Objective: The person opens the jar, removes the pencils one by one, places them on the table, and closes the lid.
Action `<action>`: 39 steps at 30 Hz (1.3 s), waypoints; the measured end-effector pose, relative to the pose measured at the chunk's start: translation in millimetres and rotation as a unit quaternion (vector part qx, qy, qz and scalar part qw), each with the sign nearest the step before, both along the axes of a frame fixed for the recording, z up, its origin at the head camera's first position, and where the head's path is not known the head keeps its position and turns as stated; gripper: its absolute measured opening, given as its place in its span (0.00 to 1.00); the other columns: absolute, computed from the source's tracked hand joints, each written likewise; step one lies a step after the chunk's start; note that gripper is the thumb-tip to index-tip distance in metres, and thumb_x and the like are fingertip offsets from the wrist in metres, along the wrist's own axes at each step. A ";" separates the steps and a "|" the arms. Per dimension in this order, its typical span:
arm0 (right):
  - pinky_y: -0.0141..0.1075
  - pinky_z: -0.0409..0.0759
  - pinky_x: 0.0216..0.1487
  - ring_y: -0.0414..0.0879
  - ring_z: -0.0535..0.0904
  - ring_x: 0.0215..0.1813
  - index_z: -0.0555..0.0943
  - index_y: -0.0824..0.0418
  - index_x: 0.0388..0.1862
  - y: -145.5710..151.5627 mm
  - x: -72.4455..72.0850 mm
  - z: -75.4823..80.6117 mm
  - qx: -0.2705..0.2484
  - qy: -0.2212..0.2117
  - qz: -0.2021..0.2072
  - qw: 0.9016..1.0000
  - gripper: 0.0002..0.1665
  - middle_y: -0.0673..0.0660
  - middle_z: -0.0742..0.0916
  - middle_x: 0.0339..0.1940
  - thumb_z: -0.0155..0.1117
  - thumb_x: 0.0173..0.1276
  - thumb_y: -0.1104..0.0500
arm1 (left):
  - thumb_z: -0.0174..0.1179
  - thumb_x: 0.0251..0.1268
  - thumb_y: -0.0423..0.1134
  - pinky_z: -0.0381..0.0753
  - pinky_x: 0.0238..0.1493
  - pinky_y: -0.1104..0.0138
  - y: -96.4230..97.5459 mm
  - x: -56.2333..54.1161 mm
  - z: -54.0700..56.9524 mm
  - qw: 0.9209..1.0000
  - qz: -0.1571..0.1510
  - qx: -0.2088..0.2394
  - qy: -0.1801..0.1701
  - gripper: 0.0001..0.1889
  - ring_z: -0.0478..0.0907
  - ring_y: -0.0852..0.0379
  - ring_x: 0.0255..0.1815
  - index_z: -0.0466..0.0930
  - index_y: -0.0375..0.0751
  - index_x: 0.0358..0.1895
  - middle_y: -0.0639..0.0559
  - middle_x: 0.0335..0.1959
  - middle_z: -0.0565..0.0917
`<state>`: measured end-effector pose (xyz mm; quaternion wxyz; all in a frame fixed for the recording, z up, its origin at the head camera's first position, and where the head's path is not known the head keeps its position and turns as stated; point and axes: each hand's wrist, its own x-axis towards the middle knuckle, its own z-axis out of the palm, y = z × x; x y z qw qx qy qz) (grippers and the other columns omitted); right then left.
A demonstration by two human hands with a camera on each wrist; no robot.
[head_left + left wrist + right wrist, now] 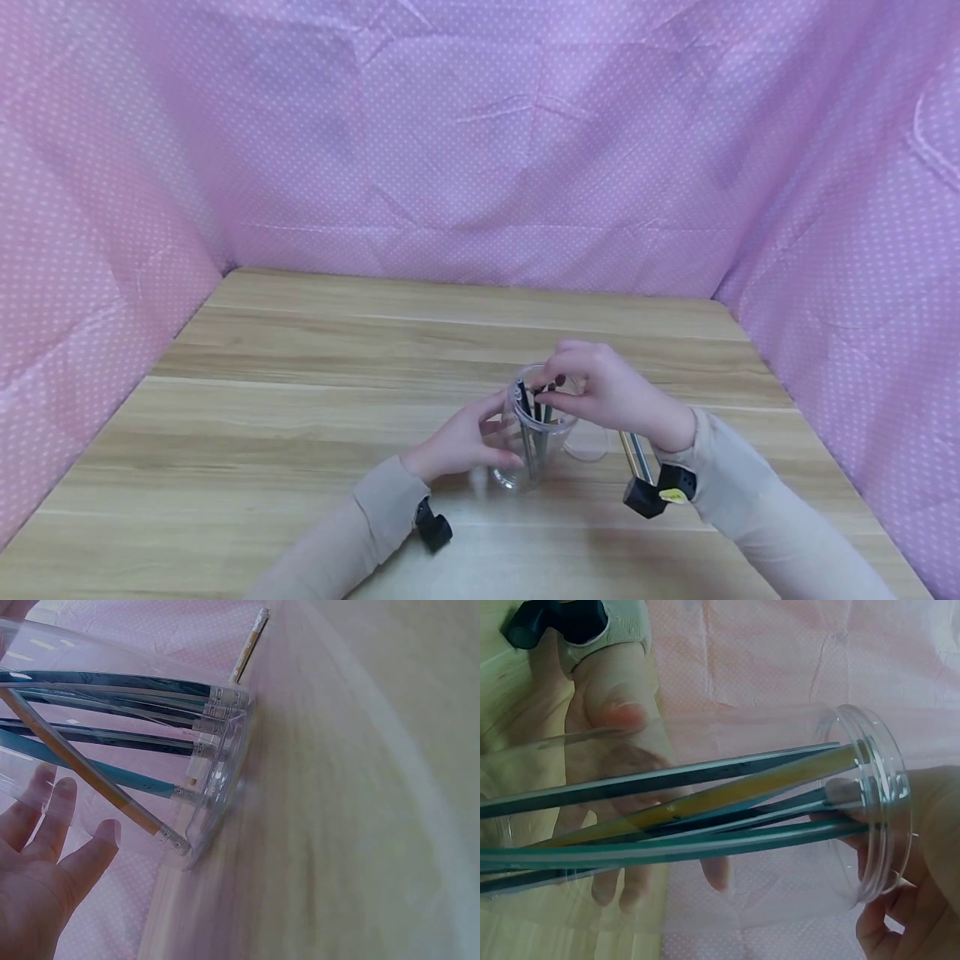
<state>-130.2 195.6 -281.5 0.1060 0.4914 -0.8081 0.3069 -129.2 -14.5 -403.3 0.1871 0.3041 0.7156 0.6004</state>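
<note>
A clear plastic jar (pixel 551 454) stands upright on the table and holds several pencils (pixel 127 742), dark, teal and yellow-orange, with their eraser ends at the bottom. My left hand (pixel 468 437) holds the jar from the left side, thumb in front and fingers around the back. At the open mouth, my right hand (pixel 603 392) has its fingertips inside the rim. They pinch a dark pencil (pixel 780 810) among the others, close beside a green one (pixel 667 851). The exact grip is partly hidden by the rim and the hand.
On the table just right of the jar lies a clear round lid (pixel 587 442). More pencils (pixel 636 457), gold and blue, lie partly under the right wrist. Pink dotted cloth (pixel 480 167) encloses the wooden table (pixel 300 400) at the back and sides.
</note>
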 end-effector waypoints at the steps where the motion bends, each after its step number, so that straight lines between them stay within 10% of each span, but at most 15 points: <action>1: 0.29 0.76 0.25 0.40 0.75 0.29 0.84 0.62 0.34 0.3 -0.8 -0.7 -0.011 -0.002 0.004 1.000 0.15 0.53 0.85 0.29 0.71 0.47 0.74 | 0.71 0.48 0.33 0.67 0.69 0.55 0.1 -0.2 -0.1 1.000 0.000 0.001 0.001 0.49 0.63 0.45 0.70 0.53 0.52 0.74 0.53 0.74 0.59; 9: 0.26 0.80 0.44 0.38 0.80 0.38 0.82 0.69 0.35 -1.0 -2.8 -3.6 -0.140 -0.053 -0.003 0.989 0.14 0.53 0.86 0.32 0.66 0.50 0.79 | 0.72 0.48 0.33 0.69 0.68 0.55 -0.5 0.9 -0.1 1.000 0.008 0.001 -0.006 0.49 0.65 0.43 0.68 0.54 0.53 0.74 0.52 0.75 0.58; 24: 0.35 0.87 0.39 0.41 0.85 0.37 0.81 0.52 0.45 -9.1 -4.8 -5.7 -0.391 -0.222 -0.022 0.893 0.22 0.49 0.86 0.36 0.52 0.65 0.76 | 0.72 0.46 0.31 0.69 0.68 0.56 0.0 2.0 -0.3 1.000 0.014 0.006 -0.008 0.49 0.67 0.43 0.67 0.55 0.50 0.74 0.50 0.75 0.58; 35: 0.38 0.87 0.34 0.40 0.82 0.35 0.80 0.51 0.43 -5.9 -21.5 -7.2 -0.461 -0.271 -0.080 0.841 0.18 0.50 0.83 0.34 0.51 0.69 0.72 | 0.72 0.46 0.32 0.68 0.68 0.54 0.8 2.3 -0.2 1.000 0.012 0.004 -0.008 0.50 0.67 0.42 0.67 0.54 0.50 0.74 0.50 0.74 0.59; 39: 0.37 0.87 0.34 0.40 0.82 0.34 0.80 0.51 0.43 -6.6 -24.5 -6.1 -0.464 -0.277 -0.091 0.836 0.17 0.50 0.83 0.33 0.51 0.69 0.71 | 0.72 0.46 0.32 0.68 0.68 0.53 0.9 2.6 0.1 1.000 0.016 0.005 -0.009 0.50 0.66 0.42 0.68 0.54 0.50 0.74 0.50 0.74 0.58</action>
